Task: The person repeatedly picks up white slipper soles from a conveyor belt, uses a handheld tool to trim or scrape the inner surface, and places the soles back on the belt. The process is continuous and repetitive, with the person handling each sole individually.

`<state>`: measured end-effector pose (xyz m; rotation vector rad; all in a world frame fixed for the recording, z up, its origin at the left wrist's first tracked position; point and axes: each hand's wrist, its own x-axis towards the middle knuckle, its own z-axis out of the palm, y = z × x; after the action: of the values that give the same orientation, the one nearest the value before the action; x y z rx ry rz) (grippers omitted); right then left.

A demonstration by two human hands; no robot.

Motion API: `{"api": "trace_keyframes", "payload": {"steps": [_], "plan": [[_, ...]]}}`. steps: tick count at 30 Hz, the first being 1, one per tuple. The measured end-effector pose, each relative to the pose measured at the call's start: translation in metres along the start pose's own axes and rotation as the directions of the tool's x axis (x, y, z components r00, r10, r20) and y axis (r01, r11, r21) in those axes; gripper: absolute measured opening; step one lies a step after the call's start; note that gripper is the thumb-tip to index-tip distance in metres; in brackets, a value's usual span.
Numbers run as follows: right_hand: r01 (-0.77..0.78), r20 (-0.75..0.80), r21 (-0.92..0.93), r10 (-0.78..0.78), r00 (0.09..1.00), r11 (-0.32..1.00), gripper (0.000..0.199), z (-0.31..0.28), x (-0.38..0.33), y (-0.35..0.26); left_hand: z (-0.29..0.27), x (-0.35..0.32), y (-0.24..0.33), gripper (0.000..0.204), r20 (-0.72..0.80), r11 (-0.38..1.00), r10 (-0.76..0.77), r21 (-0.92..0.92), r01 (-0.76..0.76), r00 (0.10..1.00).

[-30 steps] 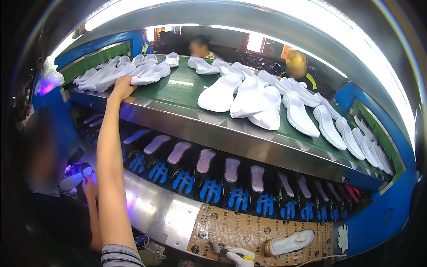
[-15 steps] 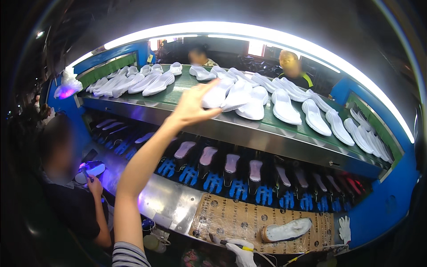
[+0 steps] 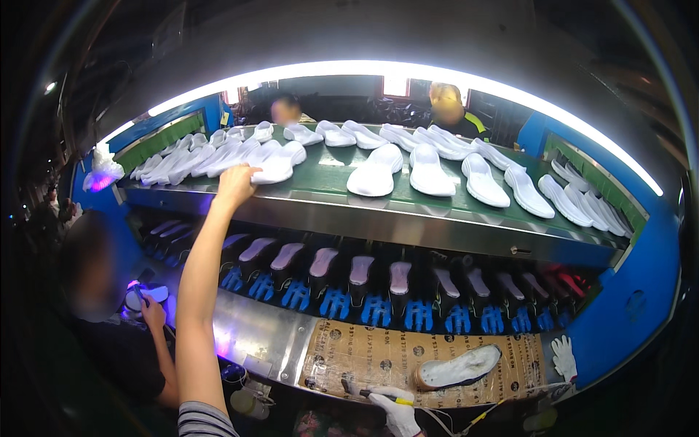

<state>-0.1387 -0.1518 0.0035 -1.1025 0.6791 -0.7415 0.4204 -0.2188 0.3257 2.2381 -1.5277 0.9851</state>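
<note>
White on green in the head view: reaches with the bare left hand (image 3: 239, 180) to the near end of a white, curved, moulded shoe sole (image 3: 280, 166) on the flat green conveyor belt (image 3: 328, 173), just right of and above the grip and slanting lengthwise up and to the right. Extends the left arm (image 3: 196, 306) upward from the lower edge, back of the hand uppermost; cannot tell, with fingers mostly hidden, clamping from mere touch. Holds the white-gloved right hand (image 3: 397, 414) far lower, clamped around a slim black-and-yellow tool handle (image 3: 400, 400).
</note>
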Motion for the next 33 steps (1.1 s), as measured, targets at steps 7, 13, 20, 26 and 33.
{"api": "trace_keyframes", "payload": {"steps": [7, 13, 20, 26, 33], "plan": [[-0.068, -0.038, 0.096, 0.071, 0.997, 0.993, 0.016, 0.003, -0.007, -0.015, -0.033, 0.023, 0.018, 0.077, -0.017, 0.969, 0.055, -0.24, -0.058, 0.998], [-0.051, -0.154, 0.307, 0.102, 0.983, 0.95, 0.013, -0.005, -0.008, -0.02, -0.043, 0.029, 0.212, 0.056, -0.037, 0.702, 0.261, -0.679, -0.216, 0.965], [0.003, -0.163, 0.389, 0.066, 0.984, 0.921, 0.018, -0.014, -0.008, -0.042, -0.022, -0.032, 0.203, 0.04, -0.017, -0.016, -0.185, -1.0, -0.02, 0.983], [0.143, -0.24, 0.497, -0.023, 0.97, 0.856, 0.023, -0.047, 0.007, -0.057, -0.053, -0.177, 0.14, 0.045, -0.373, 0.312, -0.749, -0.928, -0.205, 0.548], [0.134, -0.03, 0.294, -0.131, 0.991, 0.946, 0.022, 0.015, -0.006, -0.107, 0.005, -0.352, 0.169, 0.019, 0.539, -0.579, -0.487, -0.788, 0.209, 0.687]]}}
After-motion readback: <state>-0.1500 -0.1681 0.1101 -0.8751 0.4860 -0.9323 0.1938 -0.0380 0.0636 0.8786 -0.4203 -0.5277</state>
